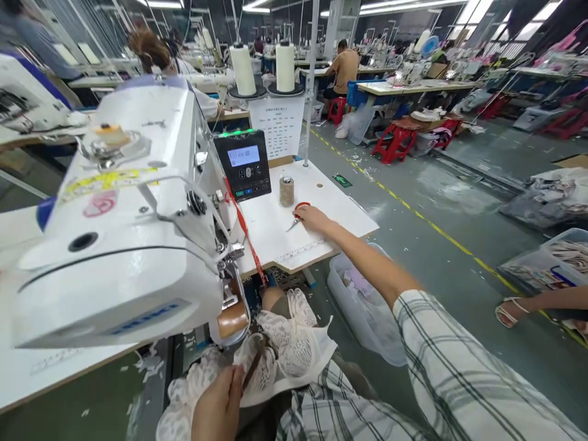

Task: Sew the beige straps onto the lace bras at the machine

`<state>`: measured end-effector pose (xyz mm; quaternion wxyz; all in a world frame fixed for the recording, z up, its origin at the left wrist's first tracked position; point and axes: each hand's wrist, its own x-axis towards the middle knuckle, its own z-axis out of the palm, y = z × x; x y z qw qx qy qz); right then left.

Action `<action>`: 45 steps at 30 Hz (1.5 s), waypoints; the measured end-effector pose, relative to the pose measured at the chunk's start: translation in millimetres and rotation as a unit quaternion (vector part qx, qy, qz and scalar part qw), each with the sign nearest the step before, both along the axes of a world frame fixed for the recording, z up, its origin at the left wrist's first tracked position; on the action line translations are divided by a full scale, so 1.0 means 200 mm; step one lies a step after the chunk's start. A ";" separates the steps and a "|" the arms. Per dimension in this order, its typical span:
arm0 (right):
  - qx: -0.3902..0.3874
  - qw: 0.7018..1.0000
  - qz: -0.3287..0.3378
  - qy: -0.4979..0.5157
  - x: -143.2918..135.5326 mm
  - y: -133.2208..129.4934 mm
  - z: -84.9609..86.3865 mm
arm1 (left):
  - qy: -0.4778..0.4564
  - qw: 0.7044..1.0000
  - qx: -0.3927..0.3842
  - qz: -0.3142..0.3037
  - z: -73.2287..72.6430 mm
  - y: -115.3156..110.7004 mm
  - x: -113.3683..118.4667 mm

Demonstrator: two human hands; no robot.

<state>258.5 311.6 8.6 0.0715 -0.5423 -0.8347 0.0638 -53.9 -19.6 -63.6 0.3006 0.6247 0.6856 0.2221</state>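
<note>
My left hand (217,405) is closed on the edge of a cream lace bra (296,352), which lies across my lap. Its cups face up, and more lace hangs to the left of that hand. On the white tabletop, my right hand (315,220) has its fingers closed around the red handles of a small pair of scissors (294,224); the blades point left, toward the sewing machine. A cone of beige thread (286,191) stands just behind the scissors. The large white sewing machine (138,245) fills the left side, its needle area above the bra.
A control panel (243,162) with a lit screen stands behind the machine, near two white thread cones (285,67). A red ribbon (243,223) hangs beside the machine. Below the table's right edge is a clear plastic bin (367,324). Another person's foot (512,311) shows at right.
</note>
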 end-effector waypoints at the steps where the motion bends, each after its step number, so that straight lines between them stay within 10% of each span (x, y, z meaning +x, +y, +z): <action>1: -0.012 1.000 0.012 -0.015 0.02 0.04 0.04 | 0.000 1.000 0.007 0.017 0.01 0.00 -0.01; 6: -0.039 0.996 0.043 -0.069 0.09 -0.09 0.09 | -0.082 0.995 -0.006 0.061 0.12 0.01 0.02; 15: -0.056 0.991 -0.091 0.084 0.15 -0.87 -0.19 | -0.355 0.913 -0.103 0.175 0.19 0.05 0.00; 21: -0.129 0.964 0.091 0.216 -0.07 -1.38 -0.29 | -0.430 0.876 -0.117 0.185 0.19 0.04 0.00; 31: -0.032 0.950 0.169 0.259 -0.46 -1.37 -0.33 | -0.446 0.872 -0.110 0.171 0.19 0.04 0.03; 45: -0.059 0.951 0.196 0.232 -0.48 -1.32 -0.34 | -0.331 0.928 -0.098 0.143 0.19 0.09 0.03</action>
